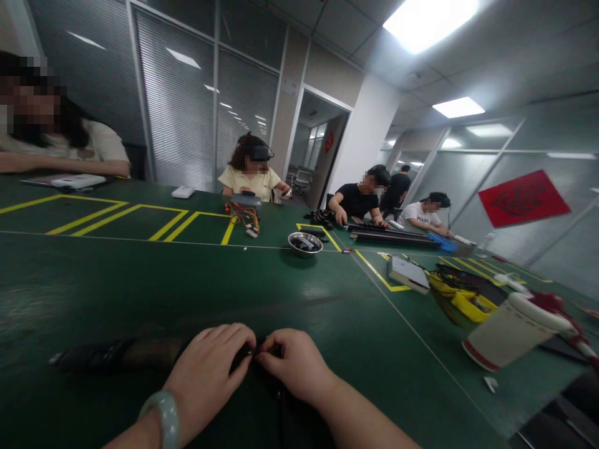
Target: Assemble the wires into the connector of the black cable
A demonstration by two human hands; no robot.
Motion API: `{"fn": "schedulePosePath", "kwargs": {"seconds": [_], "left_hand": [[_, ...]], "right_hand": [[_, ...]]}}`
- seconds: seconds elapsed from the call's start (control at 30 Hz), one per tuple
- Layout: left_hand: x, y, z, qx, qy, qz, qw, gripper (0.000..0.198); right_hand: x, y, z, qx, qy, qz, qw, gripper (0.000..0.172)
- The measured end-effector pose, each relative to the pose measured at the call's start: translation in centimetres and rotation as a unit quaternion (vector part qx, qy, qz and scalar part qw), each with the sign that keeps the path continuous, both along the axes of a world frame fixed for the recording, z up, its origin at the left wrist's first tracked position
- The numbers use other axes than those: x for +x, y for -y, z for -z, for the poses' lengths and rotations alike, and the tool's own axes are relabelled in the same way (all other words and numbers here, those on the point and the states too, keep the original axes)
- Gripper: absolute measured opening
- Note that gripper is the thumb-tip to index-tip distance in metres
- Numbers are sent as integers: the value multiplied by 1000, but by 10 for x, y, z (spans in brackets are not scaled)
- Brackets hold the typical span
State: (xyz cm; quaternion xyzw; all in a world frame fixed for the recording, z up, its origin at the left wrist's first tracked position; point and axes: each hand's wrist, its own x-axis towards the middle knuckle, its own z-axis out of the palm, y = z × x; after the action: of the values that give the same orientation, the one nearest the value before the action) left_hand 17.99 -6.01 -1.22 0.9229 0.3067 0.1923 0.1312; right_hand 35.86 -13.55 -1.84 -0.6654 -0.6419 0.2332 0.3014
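Observation:
My left hand (pixel 213 358), with a pale green bangle on its wrist, has its fingers closed around a small dark piece near the table's front edge. Right beside it, my right hand (pixel 292 362) pinches at the same spot, thumb and forefinger together. What sits between the fingertips is too small and dark to name. A long dark object (pixel 121 355), wrapped in black at its left end, lies on the green table (pixel 187 280) and runs behind my left hand. Something black hangs below my hands, its shape lost in shadow.
A metal bowl (pixel 305 244) of dark parts stands mid-table. Further right are a grey box (pixel 408 274), a yellow tray (pixel 472 307) and a large white cup (pixel 512 330). Several people sit across the table, near a power supply with coloured wires (pixel 246 215) and black bars (pixel 393 238).

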Motion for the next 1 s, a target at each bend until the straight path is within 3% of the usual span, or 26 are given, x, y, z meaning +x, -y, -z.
{"fn": "schedulePosePath", "kwargs": {"seconds": [1.0], "left_hand": [[1, 0, 5, 38, -21, 29, 999, 22]], "right_hand": [[-2, 1, -3, 0, 0, -5, 1000, 8]]}}
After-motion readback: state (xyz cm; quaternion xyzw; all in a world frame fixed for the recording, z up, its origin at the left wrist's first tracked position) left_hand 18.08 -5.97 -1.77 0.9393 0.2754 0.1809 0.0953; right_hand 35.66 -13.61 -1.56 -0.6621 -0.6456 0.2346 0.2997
